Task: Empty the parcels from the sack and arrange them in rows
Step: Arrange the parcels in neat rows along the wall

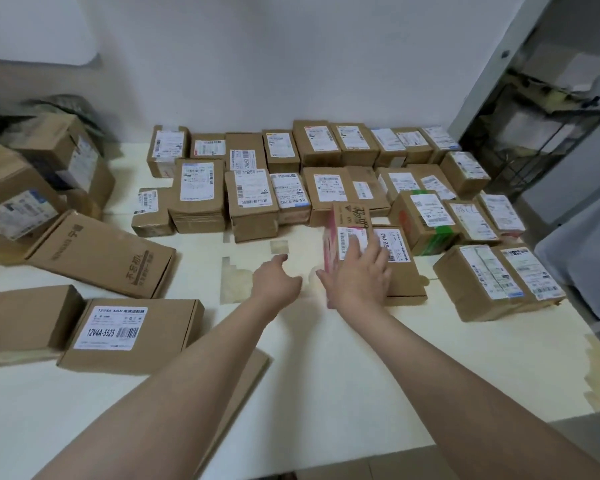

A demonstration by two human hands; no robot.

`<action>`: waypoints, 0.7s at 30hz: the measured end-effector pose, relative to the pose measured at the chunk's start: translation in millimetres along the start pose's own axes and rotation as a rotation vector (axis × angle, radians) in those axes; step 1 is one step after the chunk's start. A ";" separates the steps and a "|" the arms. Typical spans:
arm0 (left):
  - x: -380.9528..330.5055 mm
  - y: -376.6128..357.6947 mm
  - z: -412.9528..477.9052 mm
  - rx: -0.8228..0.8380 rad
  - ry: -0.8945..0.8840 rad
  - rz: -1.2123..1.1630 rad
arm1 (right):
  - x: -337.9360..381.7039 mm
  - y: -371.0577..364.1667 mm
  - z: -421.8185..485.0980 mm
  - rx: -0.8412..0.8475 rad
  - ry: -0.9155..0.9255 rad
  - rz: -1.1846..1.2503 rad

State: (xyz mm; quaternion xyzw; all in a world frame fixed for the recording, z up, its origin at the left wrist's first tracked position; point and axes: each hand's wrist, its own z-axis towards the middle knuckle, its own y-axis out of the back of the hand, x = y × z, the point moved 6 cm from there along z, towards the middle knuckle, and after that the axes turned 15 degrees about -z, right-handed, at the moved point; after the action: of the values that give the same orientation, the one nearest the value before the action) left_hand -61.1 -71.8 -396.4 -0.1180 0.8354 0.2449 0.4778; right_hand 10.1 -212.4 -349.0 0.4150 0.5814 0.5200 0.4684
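Note:
Brown cardboard parcels with white labels stand in rows point(326, 174) across the far half of the cream table point(326, 375). My right hand point(359, 275) lies flat against a pink-sided parcel point(343, 237) that stands beside a flat brown parcel point(400, 268) in the front row. My left hand point(276, 278) hovers over the bare tabletop to the left of it, fingers apart, holding nothing. A dark sack point(66, 105) lies at the far left behind a heap of parcels.
Larger unsorted boxes point(32, 188) are piled at the left, with a long flat box point(101, 254) and a labelled box point(129, 334) nearer me. Two parcels point(496, 282) sit at the right edge. A metal rack point(534, 143) stands beyond the table's right corner.

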 end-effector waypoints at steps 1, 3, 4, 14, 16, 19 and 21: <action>4.4 17.3 0.8 -0.106 -0.016 0.101 | 13.5 12.2 -5.5 -0.123 0.068 -0.037; 13.2 57.2 -6.7 -0.334 -0.005 0.221 | 44.6 23.3 -15.6 -0.229 0.229 -0.008; 20.0 78.4 -12.2 -0.453 0.021 0.217 | 62.1 20.0 -19.0 -0.159 0.319 0.067; 163.8 174.3 -61.4 -0.752 0.659 -0.611 | 179.7 -66.6 -89.3 0.746 0.591 0.589; 173.8 170.5 -64.7 -0.774 0.628 -0.817 | 186.3 -70.0 -97.5 0.814 0.602 0.641; 161.5 160.4 -79.6 -0.844 0.568 -1.082 | 186.6 -70.4 -93.0 0.753 0.546 0.634; 150.1 146.9 -81.4 -0.778 0.514 -1.109 | 174.8 -69.2 -81.9 0.706 0.384 0.602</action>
State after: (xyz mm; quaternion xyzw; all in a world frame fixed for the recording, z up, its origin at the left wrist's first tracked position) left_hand -262.1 16.4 -446.9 -0.7399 0.5907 0.2106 0.2437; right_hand -107.4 -68.5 -435.8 0.5944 0.6521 0.4705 0.0130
